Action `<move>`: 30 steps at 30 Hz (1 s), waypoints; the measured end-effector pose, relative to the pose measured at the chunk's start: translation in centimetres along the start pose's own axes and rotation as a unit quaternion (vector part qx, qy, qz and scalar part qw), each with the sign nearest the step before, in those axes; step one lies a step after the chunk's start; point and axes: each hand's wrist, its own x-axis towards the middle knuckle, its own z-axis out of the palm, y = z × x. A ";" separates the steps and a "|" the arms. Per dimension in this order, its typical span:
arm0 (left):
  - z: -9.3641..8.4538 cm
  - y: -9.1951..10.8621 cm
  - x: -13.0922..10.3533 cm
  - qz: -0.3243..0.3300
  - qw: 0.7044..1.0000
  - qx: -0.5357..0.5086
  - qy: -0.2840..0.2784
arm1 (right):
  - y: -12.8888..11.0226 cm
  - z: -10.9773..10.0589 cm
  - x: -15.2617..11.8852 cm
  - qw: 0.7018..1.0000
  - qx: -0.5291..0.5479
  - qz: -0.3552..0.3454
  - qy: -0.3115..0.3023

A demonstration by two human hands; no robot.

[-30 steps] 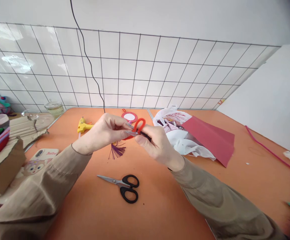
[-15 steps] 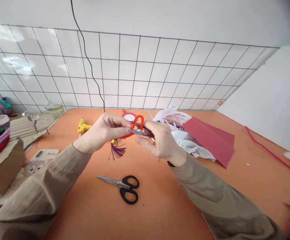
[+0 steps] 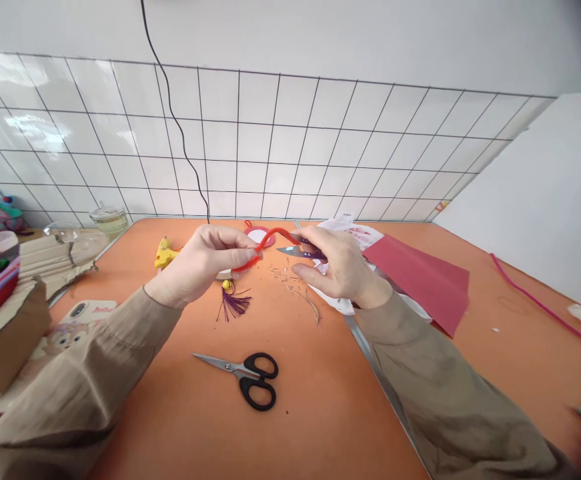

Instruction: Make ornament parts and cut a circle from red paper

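A red fuzzy strip (image 3: pixel 276 231) arches between my two hands. My left hand (image 3: pixel 215 253) pinches it between thumb and fingers. In my right hand (image 3: pixel 345 265) is a small pair of dark-handled scissors (image 3: pixel 291 251), its blades pointing left below the strip; the strip's right end reaches my right fingers. Behind my left hand lies a red ring with a white centre (image 3: pixel 259 236). A yellow bell (image 3: pixel 227 285) with a purple tassel (image 3: pixel 235 305) rests just below that hand. Black-handled scissors (image 3: pixel 250 373) lie nearer me on the orange table (image 3: pixel 310 427).
A yellow glue gun (image 3: pixel 164 254) is left of my left hand. Cardboard (image 3: pixel 15 333), a phone case (image 3: pixel 77 327) and a glass cup (image 3: pixel 109 220) are at the left. Red paper (image 3: pixel 420 277) and white wrapping (image 3: pixel 337 303) lie right, past thin scraps (image 3: pixel 313 307).
My right hand has moved right with the small scissors, away from my left hand. The red strip's tight loop has opened into a wider arch.
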 end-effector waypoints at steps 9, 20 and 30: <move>0.5 0.7 -0.3 0.007 0.990 0.132 -0.054 | -1.8 0.5 0.6 0.996 -0.030 0.053 -0.063; 0.1 0.9 -0.4 0.021 0.984 0.171 -0.035 | -2.6 -0.2 1.0 0.966 0.206 0.117 -0.104; -0.4 0.5 -0.3 0.052 0.991 0.125 -0.002 | -1.4 1.1 0.5 0.967 0.094 0.231 -0.054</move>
